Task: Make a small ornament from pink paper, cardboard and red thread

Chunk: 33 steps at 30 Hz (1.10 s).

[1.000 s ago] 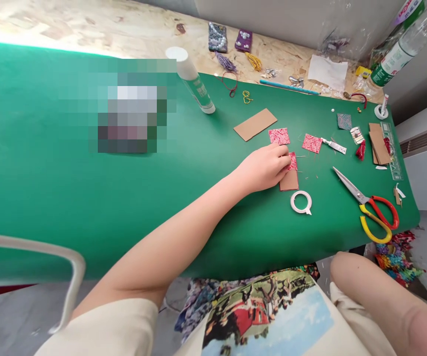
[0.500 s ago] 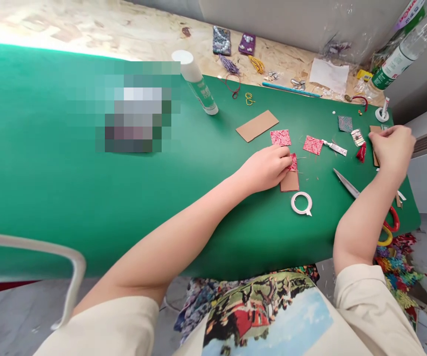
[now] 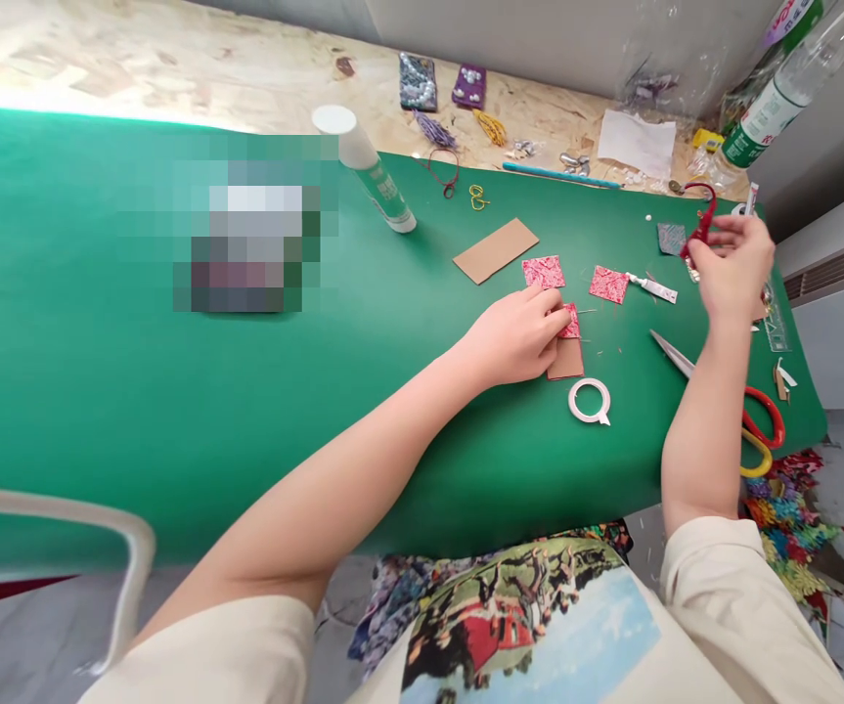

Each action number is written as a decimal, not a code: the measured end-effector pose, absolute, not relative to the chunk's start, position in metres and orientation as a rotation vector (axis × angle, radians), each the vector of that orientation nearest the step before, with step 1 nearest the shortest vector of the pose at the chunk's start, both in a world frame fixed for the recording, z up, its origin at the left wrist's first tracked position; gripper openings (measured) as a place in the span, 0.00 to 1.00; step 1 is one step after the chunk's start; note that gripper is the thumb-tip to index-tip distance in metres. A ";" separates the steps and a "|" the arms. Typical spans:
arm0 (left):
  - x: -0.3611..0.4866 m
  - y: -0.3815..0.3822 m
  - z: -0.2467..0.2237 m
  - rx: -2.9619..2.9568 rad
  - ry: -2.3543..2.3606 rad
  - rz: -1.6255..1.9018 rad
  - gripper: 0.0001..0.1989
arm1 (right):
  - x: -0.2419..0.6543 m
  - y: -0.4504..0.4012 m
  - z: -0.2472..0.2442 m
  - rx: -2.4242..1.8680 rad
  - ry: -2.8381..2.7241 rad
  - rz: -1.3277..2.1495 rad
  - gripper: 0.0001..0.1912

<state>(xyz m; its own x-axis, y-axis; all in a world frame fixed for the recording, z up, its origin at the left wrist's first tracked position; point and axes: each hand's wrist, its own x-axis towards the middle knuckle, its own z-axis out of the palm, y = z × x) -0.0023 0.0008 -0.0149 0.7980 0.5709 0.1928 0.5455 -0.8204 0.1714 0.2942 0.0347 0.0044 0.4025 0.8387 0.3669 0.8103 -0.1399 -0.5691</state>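
The left arm reaches in a long slant across the green mat (image 3: 282, 391), its elbow only slightly bent and its forearm (image 3: 370, 474) angled inward from the sleeve. At its end the left hand (image 3: 516, 337) lies low, back upward, with the fingers bent over a red patterned cloth piece (image 3: 571, 321) that sits on a brown card (image 3: 565, 359). The fingertips bear on the cloth — whether they pinch it or only press it down cannot be told, since the hand covers that edge. Thin pale lines jut out past the cloth on its right side, too fine to identify.

The right arm is bent more sharply: the elbow sits near the mat's front edge and the forearm rises steeply past the scissors (image 3: 765, 416), partly hiding them. The right hand (image 3: 733, 259) turns inward at the wrist, thumb and fingers closed in a pinch on a small dark-red piece (image 3: 698, 235) — too small to name — held close to a grey-blue square (image 3: 671, 240).

Between the hands, and well apart from both, lie a red patterned square (image 3: 607, 285) and a small white tube (image 3: 657, 289). A white tape ring (image 3: 573, 401) rests just below the card, and another patterned square (image 3: 543, 269) lies just above the left fingers.
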 end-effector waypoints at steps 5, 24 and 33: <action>-0.007 0.004 -0.013 2.740 0.902 0.458 0.11 | 0.183 0.028 -0.005 -1.232 -1.467 0.723 0.10; -0.039 0.139 -0.036 1.674 1.985 0.915 0.08 | 0.153 0.006 -0.014 -1.073 -1.412 1.003 0.09; -0.026 0.124 -0.015 1.705 2.091 0.849 0.06 | 0.155 0.005 -0.007 -1.058 -1.310 1.091 0.10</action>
<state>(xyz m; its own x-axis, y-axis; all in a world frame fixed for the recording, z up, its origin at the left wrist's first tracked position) -0.0256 0.1241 -0.0155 -0.2424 0.9620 0.1259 0.7774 0.1149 0.6185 0.1547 0.0046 -0.0066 -0.0265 0.9826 0.1836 -0.0035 0.1835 -0.9830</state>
